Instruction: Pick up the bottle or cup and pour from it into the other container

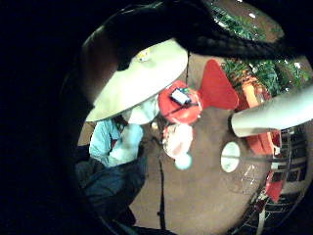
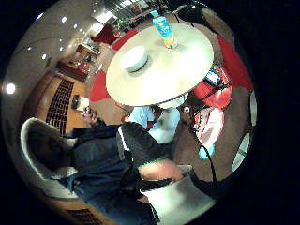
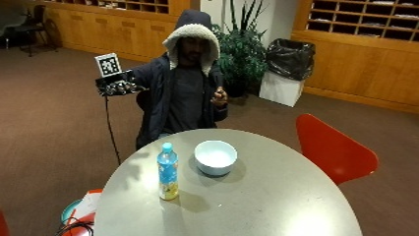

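A: Starting nearest the outside camera, what's on the table (image 3: 275,201)?
B: A bottle (image 3: 167,171) stands upright toward the near left, with a light blue cap, blue label and yellow liquid low down. Just to its right and a little farther back sits a white bowl (image 3: 215,157). They are close but not touching.

A: And beyond that?
B: A person in a hooded jacket sits at the far edge. The gloved right hand (image 3: 119,86) is raised at shoulder height out to the left of the scene, well apart from the bottle and bowl and well above the tabletop. It holds nothing. Its fingers look curled downward, but I cannot tell how tightly.

A: Do the palm views add anything?
B: The thumb side view looks across at the table (image 2: 178,75) with the bottle (image 2: 164,30) and bowl (image 2: 134,58) on it, both far from the palm. It also shows a red bag (image 2: 218,93) on the floor beside the table, mostly cut off in the outside view. The little finger side view catches the table (image 1: 146,78) edge and the bag (image 1: 180,104), but hardly any of the bottle or bowl.

A: The other hand?
B: Bare, lifted near the chest.
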Action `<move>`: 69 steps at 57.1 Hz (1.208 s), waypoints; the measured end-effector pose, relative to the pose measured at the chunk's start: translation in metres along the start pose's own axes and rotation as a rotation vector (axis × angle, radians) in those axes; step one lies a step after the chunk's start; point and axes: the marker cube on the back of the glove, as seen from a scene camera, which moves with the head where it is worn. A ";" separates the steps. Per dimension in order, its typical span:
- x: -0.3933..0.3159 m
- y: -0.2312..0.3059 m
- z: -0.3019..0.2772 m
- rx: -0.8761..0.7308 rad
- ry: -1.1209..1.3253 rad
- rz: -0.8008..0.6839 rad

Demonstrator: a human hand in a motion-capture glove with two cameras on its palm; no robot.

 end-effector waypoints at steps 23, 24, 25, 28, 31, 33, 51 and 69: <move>0.003 -0.029 0.006 0.139 0.026 0.045; 0.005 -0.033 0.007 0.174 0.032 0.029; 0.006 -0.037 0.009 0.202 0.036 0.023; 0.008 -0.041 0.010 0.191 0.039 0.010; 0.010 -0.050 0.013 0.134 0.031 -0.005; 0.009 -0.057 0.017 0.113 0.019 0.039; 0.020 -0.147 0.076 0.049 -0.098 0.028; 0.022 -0.262 0.165 0.093 -0.374 0.186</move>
